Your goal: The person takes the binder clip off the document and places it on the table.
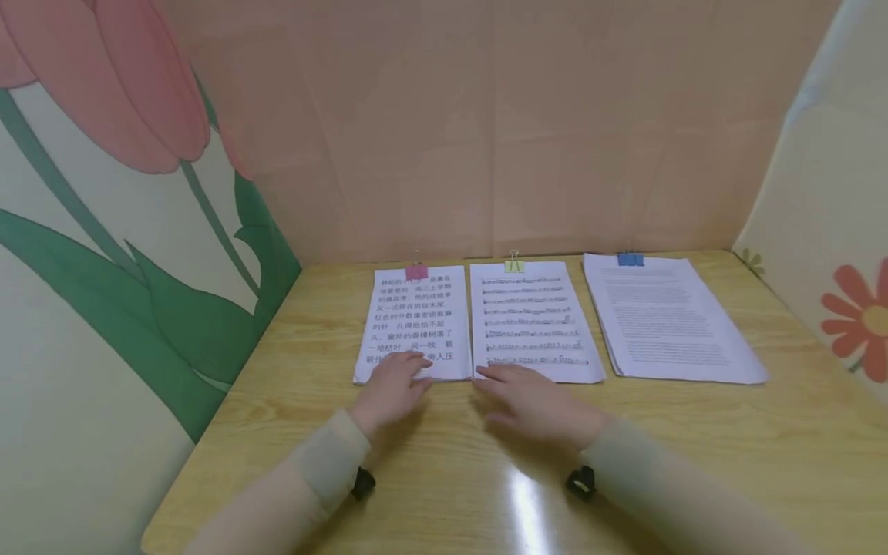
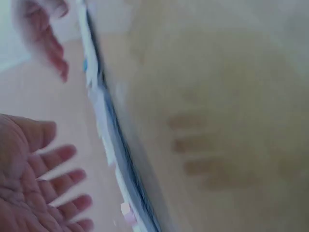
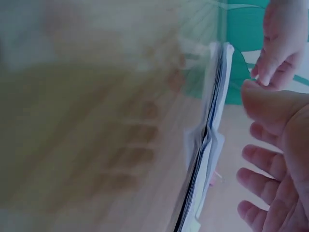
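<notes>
Three clipped paper stacks lie in a row: one with large Chinese text (image 1: 409,308), one with sheet music (image 1: 530,324) and one with dense small print (image 1: 662,316). My left hand (image 1: 394,391) is over the lower edge of the Chinese-text stack, fingers spread and relaxed. Near the lower left corner of the sheet music is my right hand (image 1: 544,407), slightly blurred. In the wrist views the left palm (image 2: 29,188) and right palm (image 3: 285,169) show fingers apart, holding nothing, with a gap to the paper edges.
A pink binder clip (image 1: 416,271), a yellow one (image 1: 514,267) and a blue one (image 1: 630,260) sit on the stacks' top edges. The wooden table (image 1: 451,478) meets a pinkish back wall (image 1: 486,139). Flower-patterned panels stand on both sides.
</notes>
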{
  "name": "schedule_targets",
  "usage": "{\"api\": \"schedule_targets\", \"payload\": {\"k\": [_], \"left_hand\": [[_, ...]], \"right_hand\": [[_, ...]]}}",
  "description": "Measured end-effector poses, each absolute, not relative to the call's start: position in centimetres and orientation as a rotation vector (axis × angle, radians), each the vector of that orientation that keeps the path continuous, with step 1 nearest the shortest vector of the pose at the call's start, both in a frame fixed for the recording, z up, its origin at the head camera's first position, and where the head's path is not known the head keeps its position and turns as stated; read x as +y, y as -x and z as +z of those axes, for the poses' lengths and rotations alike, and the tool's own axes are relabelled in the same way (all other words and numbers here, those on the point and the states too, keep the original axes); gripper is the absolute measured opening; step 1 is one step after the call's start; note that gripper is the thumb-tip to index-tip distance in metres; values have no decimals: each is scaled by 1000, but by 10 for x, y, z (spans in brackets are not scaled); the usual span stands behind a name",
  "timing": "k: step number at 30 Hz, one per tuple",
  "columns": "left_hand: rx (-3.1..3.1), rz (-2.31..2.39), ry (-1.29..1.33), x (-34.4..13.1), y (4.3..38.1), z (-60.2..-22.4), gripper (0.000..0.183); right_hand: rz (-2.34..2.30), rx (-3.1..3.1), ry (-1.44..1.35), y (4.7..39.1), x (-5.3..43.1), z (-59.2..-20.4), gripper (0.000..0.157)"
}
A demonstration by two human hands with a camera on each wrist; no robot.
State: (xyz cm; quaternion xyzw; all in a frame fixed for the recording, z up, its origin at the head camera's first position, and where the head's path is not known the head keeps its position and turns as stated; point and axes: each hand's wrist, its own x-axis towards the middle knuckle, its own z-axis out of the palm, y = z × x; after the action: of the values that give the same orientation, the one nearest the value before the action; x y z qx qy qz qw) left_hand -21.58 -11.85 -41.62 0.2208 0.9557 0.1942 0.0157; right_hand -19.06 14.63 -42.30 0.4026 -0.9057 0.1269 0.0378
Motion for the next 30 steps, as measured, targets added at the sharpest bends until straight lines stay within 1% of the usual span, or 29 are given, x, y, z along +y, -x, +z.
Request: {"api": "schedule_targets", "payload": {"k": [4,8,13,19,25,30], "left_hand": [[2991,422,-474,-136,229,-418,41],[2948,202,-410,-152,237,-422,42],[2828,207,-304,-160,236,-427,42],[2837,76,-363,-163,228,-426,32],[2881,31,-439,-166,221,-424,22],[2858,-10,-435,-165,213,-419,23]], "right_hand": [[292,-2891,-1222,202,125,-425,61],[87,-2943,-1212,212,104,-428,62],[-146,-2991,-1158,216,85,-426,59],[-205,-3064,-1108,212,73,-424,56],[-228,-3052,-1133,206,70,-419,52],[-210,-3060,-1178,199,68,-413,46]]}}
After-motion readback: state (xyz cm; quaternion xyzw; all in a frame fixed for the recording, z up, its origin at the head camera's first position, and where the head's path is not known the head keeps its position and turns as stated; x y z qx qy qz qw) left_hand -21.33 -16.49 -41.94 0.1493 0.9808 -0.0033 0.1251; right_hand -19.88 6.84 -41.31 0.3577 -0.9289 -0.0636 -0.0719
